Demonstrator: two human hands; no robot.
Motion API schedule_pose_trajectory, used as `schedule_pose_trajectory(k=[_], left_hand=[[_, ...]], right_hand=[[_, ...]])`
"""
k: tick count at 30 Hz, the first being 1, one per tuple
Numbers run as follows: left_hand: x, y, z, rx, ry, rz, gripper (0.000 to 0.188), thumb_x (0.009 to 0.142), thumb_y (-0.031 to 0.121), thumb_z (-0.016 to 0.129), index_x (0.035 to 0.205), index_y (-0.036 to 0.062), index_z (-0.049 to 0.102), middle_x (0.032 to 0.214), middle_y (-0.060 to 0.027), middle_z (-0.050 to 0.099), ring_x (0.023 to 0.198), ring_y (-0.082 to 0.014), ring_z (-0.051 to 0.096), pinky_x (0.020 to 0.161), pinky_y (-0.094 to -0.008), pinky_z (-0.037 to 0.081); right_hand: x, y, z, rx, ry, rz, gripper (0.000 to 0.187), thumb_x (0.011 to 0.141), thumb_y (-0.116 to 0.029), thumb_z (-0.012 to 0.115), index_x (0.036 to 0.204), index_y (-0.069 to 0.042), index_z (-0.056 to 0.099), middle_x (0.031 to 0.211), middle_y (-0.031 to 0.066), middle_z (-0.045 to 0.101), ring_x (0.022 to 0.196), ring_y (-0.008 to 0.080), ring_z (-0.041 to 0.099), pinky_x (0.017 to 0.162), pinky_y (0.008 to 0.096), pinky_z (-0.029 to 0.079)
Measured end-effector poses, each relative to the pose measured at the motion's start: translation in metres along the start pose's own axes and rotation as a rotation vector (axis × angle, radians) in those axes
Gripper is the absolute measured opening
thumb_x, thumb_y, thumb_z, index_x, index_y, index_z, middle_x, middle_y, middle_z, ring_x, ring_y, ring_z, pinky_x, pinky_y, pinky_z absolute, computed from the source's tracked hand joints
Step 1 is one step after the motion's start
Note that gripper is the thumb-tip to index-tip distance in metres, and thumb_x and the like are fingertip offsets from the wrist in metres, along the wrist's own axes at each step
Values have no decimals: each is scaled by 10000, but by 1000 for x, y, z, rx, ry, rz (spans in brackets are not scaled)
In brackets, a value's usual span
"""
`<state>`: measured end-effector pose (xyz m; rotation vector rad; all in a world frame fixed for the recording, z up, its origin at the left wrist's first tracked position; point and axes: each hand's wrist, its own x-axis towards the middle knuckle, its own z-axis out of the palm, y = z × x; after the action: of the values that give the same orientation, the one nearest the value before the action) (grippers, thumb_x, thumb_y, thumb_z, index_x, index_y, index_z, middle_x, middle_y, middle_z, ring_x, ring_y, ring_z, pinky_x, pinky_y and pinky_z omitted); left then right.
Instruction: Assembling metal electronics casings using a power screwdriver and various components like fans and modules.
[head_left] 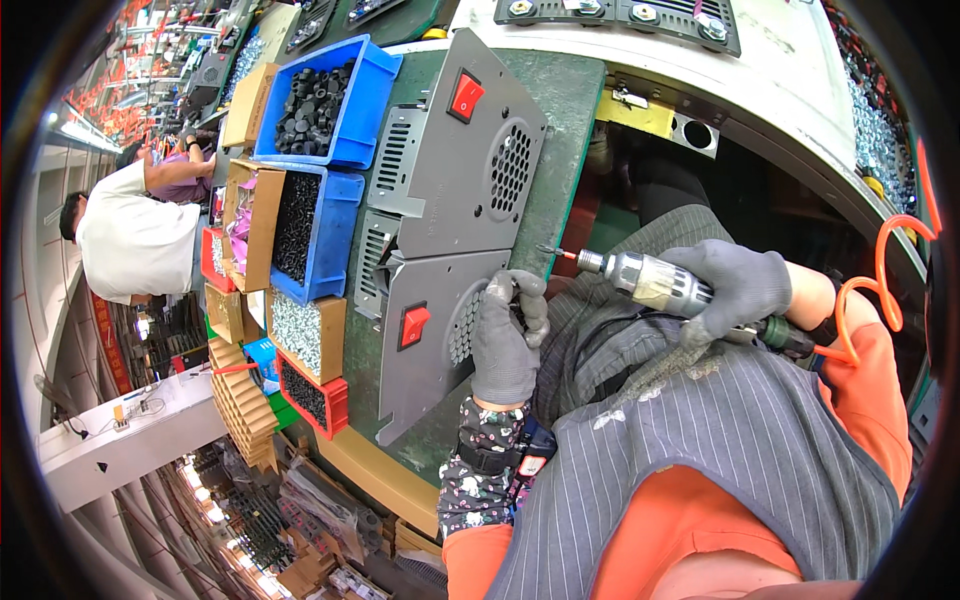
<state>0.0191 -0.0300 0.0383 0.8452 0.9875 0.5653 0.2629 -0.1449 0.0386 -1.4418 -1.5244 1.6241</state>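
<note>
My right hand [738,285], in a grey glove, grips an air screwdriver [645,282] with a silver barrel. Its bit points left toward the bench, apart from the panels. My left hand [505,340], also gloved, is beside the near grey metal panel [440,290], over the edge of its round vent. Its fingers are curled together; what they hold, if anything, is hidden. A red rocker switch [414,326] sits in this panel. Beyond it stands a second grey panel [445,190] with another red switch [466,97] and a hexagonal-hole vent.
Blue bins [375,95] of black parts line the green bench [570,130]. Next to them are a cardboard box [333,340] of screws and a red bin [335,398]. An orange coiled hose [880,285] hangs at right. Another person [140,235] works at far left.
</note>
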Motion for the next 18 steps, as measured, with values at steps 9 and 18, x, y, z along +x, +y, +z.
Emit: schedule_pose_trajectory(k=[9, 18], left_hand=[[-1, 2, 12, 137, 67, 54, 406, 971, 400, 401, 711, 100, 483, 529, 32, 363, 440, -76, 310, 404, -226, 250], [3, 11, 18, 559, 11, 234, 482, 940, 459, 448, 702, 55, 556, 541, 29, 439, 480, -50, 366, 438, -216, 282]], right_hand=[[-15, -20, -7, 204, -170, -6, 549, 642, -201, 752, 1098, -1, 521, 892, 85, 617, 800, 168, 601, 711, 309, 500], [-19, -13, -8, 159, -147, -67, 552, 652, -230, 756, 1100, -7, 523, 861, 93, 628, 732, 189, 623, 673, 315, 510]])
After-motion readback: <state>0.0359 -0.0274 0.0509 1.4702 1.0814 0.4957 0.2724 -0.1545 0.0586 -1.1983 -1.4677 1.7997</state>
